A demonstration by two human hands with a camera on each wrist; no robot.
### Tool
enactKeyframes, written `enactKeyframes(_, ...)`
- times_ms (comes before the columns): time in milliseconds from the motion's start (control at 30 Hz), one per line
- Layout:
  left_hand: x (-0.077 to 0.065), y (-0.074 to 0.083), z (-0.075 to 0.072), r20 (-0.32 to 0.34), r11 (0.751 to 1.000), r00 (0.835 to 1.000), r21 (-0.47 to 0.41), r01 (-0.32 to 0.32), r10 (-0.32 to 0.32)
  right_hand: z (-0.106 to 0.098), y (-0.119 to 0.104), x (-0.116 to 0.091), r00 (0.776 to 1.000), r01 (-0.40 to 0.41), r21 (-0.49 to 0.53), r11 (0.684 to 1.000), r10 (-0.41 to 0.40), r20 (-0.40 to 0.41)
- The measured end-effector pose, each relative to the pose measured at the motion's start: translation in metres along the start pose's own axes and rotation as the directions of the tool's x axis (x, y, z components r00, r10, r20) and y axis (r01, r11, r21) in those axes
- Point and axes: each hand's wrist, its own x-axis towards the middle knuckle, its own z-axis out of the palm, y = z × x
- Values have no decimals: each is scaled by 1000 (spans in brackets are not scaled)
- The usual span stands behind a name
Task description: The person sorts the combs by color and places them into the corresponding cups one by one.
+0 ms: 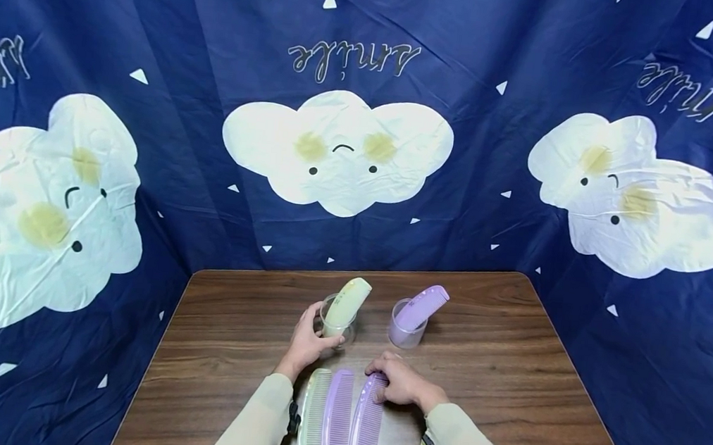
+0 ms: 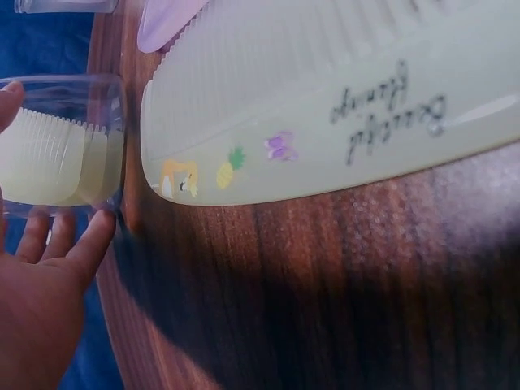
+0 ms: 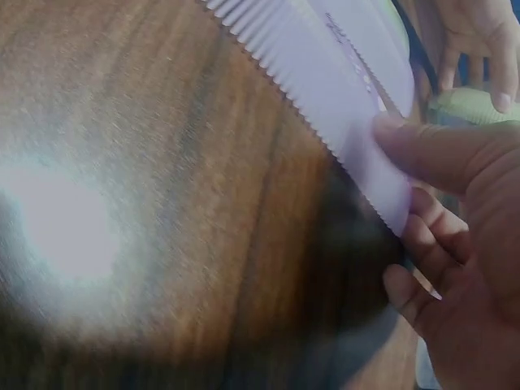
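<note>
In the head view, my left hand (image 1: 306,340) grips a clear plastic cup (image 1: 349,335), thumb on the near side and fingers round the far left. A pale green comb (image 1: 349,303) leans to the right inside that cup. My right hand (image 1: 402,382) pinches the far end of a purple comb (image 1: 365,428), the rightmost of three laid side by side. In the right wrist view, the thumb lies on top of this comb (image 3: 325,89). Beside it lie another purple comb (image 1: 336,426) and a pale green one (image 1: 313,424) with small printed pictures.
A second clear cup (image 1: 406,338) stands to the right of the held one, with a purple comb (image 1: 423,307) slanting out of it. The wood-grain table (image 1: 492,347) is enclosed by a dark blue curtain (image 1: 489,163) with cloud prints.
</note>
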Motion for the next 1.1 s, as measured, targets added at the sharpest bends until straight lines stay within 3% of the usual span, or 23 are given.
enactKeyframes(167, 0, 1, 0, -1, 1000, 1000, 2, 6, -6, -5, 1, 1, 998, -28, -16, 999, 29, 58)
enactKeyframes(333, 0, 1, 0, 1, 1000, 1000, 12, 4, -4, -6, 2, 1, 997, -52, -14, 999, 52, 54)
enactKeyframes(833, 1, 4, -1, 6, 1000, 1000, 1, 11, -11, -14, 17, 0, 999, -51, 220, 974, 49, 13)
enactKeyframes(1100, -1, 4, -1, -1, 1000, 1000, -1, 15, -15, -23, 12, -3, 1000, -18, 176, 984, 17, 8)
